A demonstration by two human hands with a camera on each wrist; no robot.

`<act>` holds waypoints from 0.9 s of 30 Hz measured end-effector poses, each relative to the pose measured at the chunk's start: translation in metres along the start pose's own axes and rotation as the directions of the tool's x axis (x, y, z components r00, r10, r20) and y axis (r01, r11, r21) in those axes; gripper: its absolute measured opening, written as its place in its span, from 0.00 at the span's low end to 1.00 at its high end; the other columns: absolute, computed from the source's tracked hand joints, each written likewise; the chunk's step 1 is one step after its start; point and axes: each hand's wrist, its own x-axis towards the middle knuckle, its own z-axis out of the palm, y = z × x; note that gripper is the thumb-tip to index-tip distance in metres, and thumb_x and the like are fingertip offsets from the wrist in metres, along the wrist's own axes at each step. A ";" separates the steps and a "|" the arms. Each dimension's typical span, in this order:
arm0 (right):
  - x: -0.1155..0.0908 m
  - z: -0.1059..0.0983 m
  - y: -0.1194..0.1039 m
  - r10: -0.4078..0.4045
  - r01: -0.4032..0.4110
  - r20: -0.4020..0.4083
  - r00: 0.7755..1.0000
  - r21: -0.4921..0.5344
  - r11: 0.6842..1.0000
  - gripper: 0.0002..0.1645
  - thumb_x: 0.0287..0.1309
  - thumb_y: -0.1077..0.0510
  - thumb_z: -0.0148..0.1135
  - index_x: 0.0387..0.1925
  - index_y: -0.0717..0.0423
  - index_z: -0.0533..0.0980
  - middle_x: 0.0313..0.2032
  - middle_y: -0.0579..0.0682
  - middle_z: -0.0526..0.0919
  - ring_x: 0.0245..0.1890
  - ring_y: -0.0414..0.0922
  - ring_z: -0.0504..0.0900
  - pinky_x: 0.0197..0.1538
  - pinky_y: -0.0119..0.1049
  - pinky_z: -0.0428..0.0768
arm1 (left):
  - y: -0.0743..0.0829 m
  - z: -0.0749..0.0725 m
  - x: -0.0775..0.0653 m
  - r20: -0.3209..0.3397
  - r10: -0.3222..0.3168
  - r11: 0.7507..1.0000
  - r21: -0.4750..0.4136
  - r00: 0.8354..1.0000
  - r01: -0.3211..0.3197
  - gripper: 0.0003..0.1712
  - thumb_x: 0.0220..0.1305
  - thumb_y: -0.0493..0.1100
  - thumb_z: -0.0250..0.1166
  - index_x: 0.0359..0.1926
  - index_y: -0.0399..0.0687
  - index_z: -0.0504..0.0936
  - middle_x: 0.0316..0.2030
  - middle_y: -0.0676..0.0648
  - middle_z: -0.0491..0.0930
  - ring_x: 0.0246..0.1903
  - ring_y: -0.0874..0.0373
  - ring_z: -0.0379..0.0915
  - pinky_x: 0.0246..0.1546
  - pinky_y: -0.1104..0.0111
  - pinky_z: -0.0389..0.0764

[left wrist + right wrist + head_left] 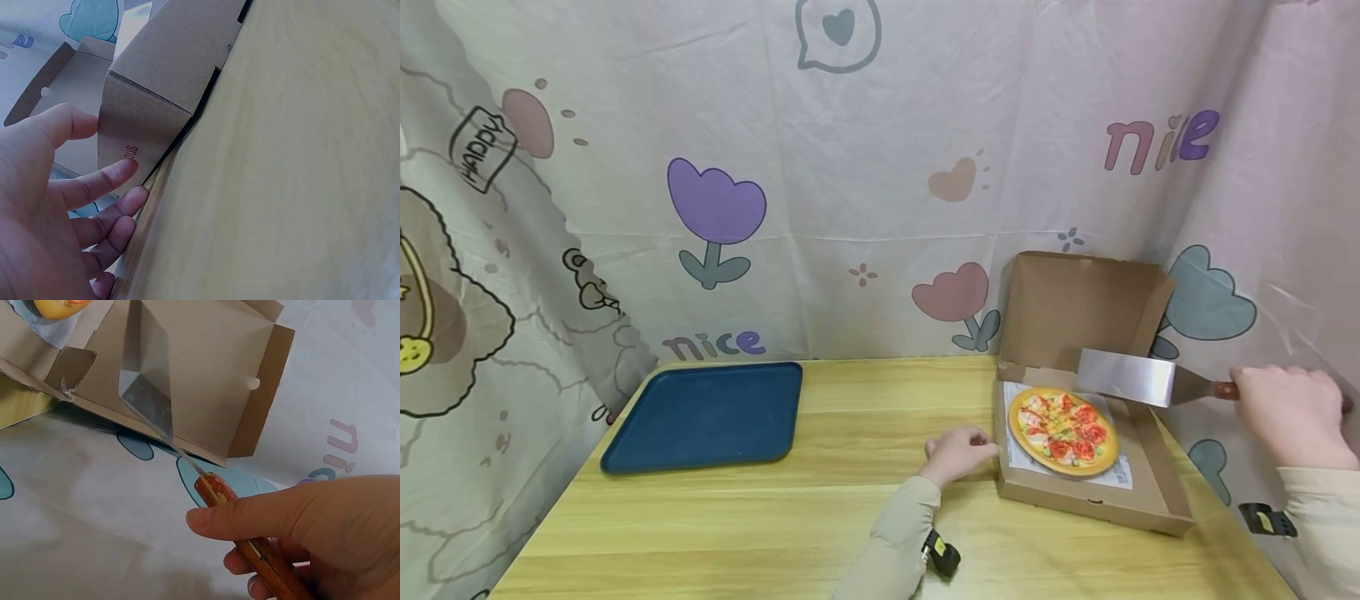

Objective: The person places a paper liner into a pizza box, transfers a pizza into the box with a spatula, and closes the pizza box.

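Note:
A cardboard pizza box (1093, 497) stands with its lid (1075, 308) raised at the back. Inside it, a round pizza (1063, 432) lies on printed white paper (1120, 475). My left hand (958, 454) is at the box's left wall, its thumb at the rim and index fingertip on the outer side (134, 131). My right hand (1296, 412) grips the wooden handle (215, 487) of a metal spatula (1123, 377). The flat blade hangs over the back right of the box, apart from the pizza in the right wrist view.
A dark blue tray (707, 417) lies at the back left of the wooden table (865, 408). A patterned cloth (865, 167) hangs behind and along both sides. The box sits near the table's right edge.

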 end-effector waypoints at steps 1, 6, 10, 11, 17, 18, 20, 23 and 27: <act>0.000 0.000 0.000 0.001 -0.001 0.005 1.000 -0.001 1.000 0.09 0.47 0.71 0.57 0.20 0.58 0.74 0.17 0.61 0.77 0.17 0.56 0.71 0.24 0.51 0.65 | 0.000 0.000 0.000 0.000 0.002 1.000 -0.001 1.000 -0.002 0.13 0.55 0.60 0.64 0.36 0.62 0.84 0.36 0.61 0.84 0.40 0.60 0.76 0.50 0.54 0.59; 0.001 0.001 -0.003 -0.012 0.013 0.011 1.000 -0.011 1.000 0.08 0.47 0.70 0.61 0.19 0.57 0.74 0.16 0.59 0.77 0.16 0.54 0.72 0.22 0.47 0.65 | 0.000 -0.002 0.000 -0.001 0.006 1.000 0.005 1.000 -0.006 0.13 0.55 0.60 0.65 0.36 0.62 0.84 0.36 0.61 0.84 0.40 0.59 0.75 0.49 0.56 0.60; 0.001 0.002 -0.003 -0.029 0.029 -0.002 1.000 0.005 1.000 0.09 0.48 0.69 0.61 0.19 0.57 0.74 0.15 0.58 0.77 0.15 0.53 0.72 0.21 0.46 0.64 | 0.001 -0.002 -0.001 -0.002 0.011 1.000 0.002 1.000 -0.011 0.11 0.55 0.60 0.65 0.35 0.63 0.83 0.35 0.62 0.83 0.39 0.61 0.75 0.47 0.57 0.60; 0.001 0.002 -0.003 -0.033 0.033 -0.007 0.999 0.011 0.999 0.09 0.48 0.69 0.62 0.19 0.56 0.74 0.15 0.58 0.77 0.15 0.53 0.72 0.21 0.46 0.63 | 0.001 -0.003 -0.001 -0.003 0.013 1.000 -0.001 1.000 -0.013 0.11 0.55 0.60 0.66 0.34 0.64 0.83 0.35 0.62 0.83 0.39 0.61 0.75 0.47 0.57 0.60; 0.001 0.003 -0.002 -0.057 0.057 -0.007 0.998 0.047 0.997 0.10 0.48 0.65 0.65 0.18 0.55 0.74 0.14 0.56 0.76 0.14 0.53 0.71 0.20 0.46 0.64 | 0.003 -0.004 -0.003 -0.003 0.021 1.000 -0.022 1.000 -0.021 0.09 0.55 0.60 0.67 0.32 0.67 0.83 0.34 0.64 0.83 0.39 0.63 0.75 0.48 0.56 0.59; 0.001 0.003 -0.001 -0.059 0.060 -0.007 0.998 0.054 0.997 0.10 0.48 0.65 0.65 0.18 0.54 0.73 0.14 0.55 0.76 0.14 0.53 0.71 0.20 0.46 0.64 | 0.003 -0.004 -0.003 -0.004 0.025 0.999 -0.025 1.000 -0.026 0.08 0.55 0.60 0.67 0.32 0.66 0.83 0.34 0.64 0.83 0.39 0.64 0.75 0.48 0.56 0.59; 0.001 0.003 -0.001 -0.065 0.065 -0.010 0.998 0.068 0.996 0.10 0.47 0.64 0.66 0.18 0.53 0.73 0.14 0.55 0.76 0.14 0.53 0.71 0.20 0.46 0.63 | 0.004 -0.006 -0.004 -0.007 0.034 0.999 -0.029 0.999 -0.034 0.08 0.55 0.59 0.68 0.32 0.66 0.83 0.34 0.64 0.82 0.38 0.64 0.75 0.47 0.56 0.59; 0.001 0.004 0.000 -0.070 0.071 -0.012 0.997 0.084 0.994 0.11 0.45 0.64 0.68 0.18 0.53 0.73 0.14 0.55 0.77 0.14 0.53 0.71 0.19 0.45 0.63 | 0.005 -0.007 -0.004 -0.011 0.050 0.998 -0.035 0.999 -0.050 0.08 0.55 0.58 0.68 0.32 0.64 0.83 0.32 0.64 0.82 0.36 0.66 0.74 0.46 0.57 0.59; 0.001 0.006 0.000 -0.080 0.082 -0.020 0.997 0.099 0.992 0.12 0.45 0.63 0.69 0.18 0.51 0.72 0.14 0.54 0.77 0.14 0.52 0.72 0.18 0.44 0.63 | 0.003 -0.011 -0.006 -0.013 0.066 0.997 -0.028 0.998 -0.066 0.07 0.56 0.55 0.69 0.33 0.63 0.84 0.31 0.63 0.82 0.33 0.68 0.73 0.45 0.59 0.59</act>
